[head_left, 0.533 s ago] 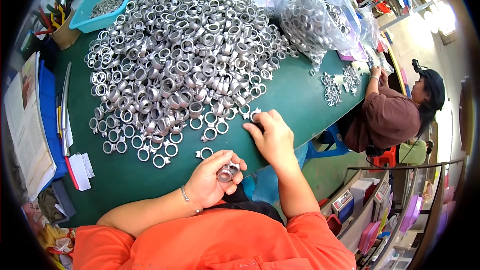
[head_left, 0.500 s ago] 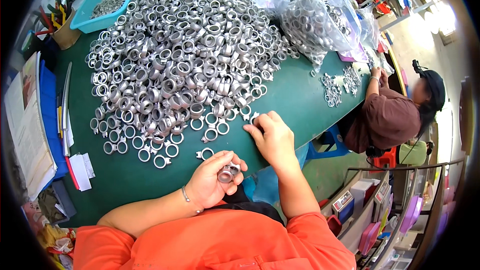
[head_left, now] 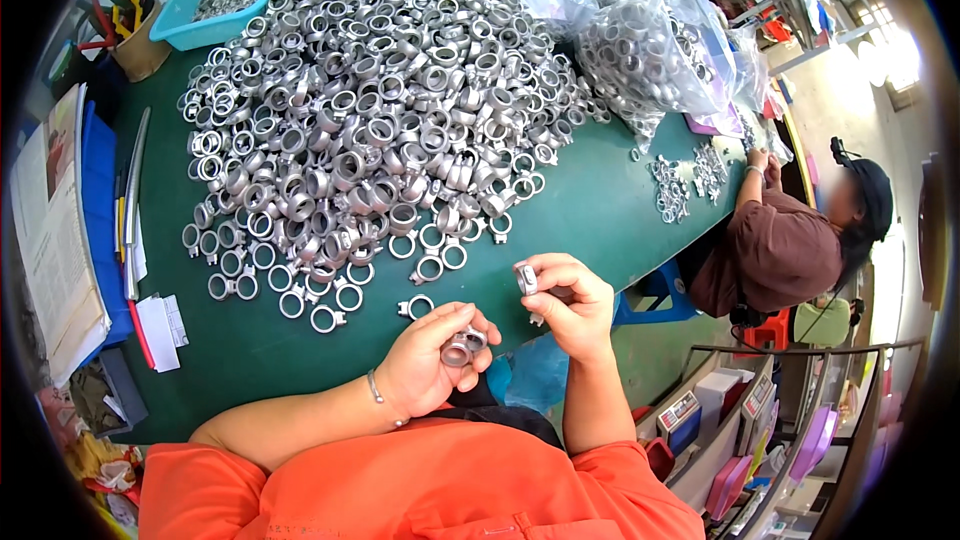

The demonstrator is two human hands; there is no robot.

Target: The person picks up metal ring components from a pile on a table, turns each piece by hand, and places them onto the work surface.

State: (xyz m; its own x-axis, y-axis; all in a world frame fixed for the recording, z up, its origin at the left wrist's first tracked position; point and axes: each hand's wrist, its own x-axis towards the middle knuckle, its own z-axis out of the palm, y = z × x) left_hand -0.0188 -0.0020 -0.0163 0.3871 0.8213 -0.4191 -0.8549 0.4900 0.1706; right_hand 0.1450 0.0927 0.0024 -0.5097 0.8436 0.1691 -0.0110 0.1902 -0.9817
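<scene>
Across green table [head_left: 600, 180] — heap [head_left: 370, 120] | left grip [head_left: 425, 360], right grip [head_left: 575, 305]: closed on rings [head_left: 527, 280] | floor [head_left: 648, 355] below

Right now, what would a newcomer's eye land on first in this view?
The huge heap of silvery metal rings, covering much of the green table in front of the person. Next, the hands near the table's edge: the left hand cradles a few rings, the right hand pinches another ring. Beyond, at the heap's upper right, sits a bulging clear plastic bag.
</scene>
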